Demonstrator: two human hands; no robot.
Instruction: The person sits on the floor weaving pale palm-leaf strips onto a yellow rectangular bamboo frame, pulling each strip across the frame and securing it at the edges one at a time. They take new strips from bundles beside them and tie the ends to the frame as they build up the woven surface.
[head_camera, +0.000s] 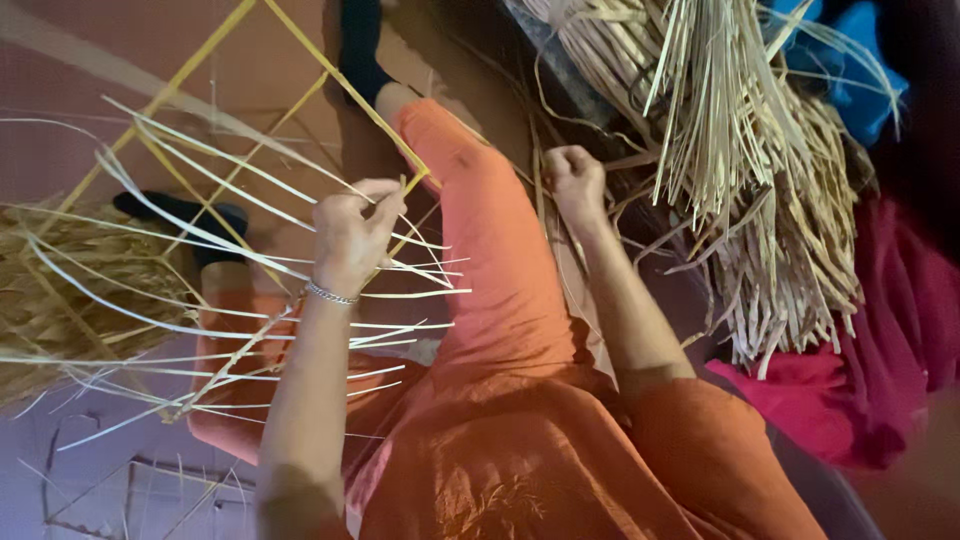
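Midway through weaving, seemingly: left hand (352, 232) pinching pale strips (300, 270) on yellow frame (190, 75) over the lap, long axes running roughly side to side, free ends pointing toward the orange-clad leg (490, 260). Right hand (575, 180) fisted around a single strip (548, 215) drawn from the bundle (740, 150). Next likely calling for threading it across.

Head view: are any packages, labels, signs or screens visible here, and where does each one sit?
None in view.
Left hand: grips pale strips on a yellow-edged woven frame.
Right hand: closed on a strip beside a bundle of pale strips.
Blue cloth and red cloth at the right carry no visible markings.
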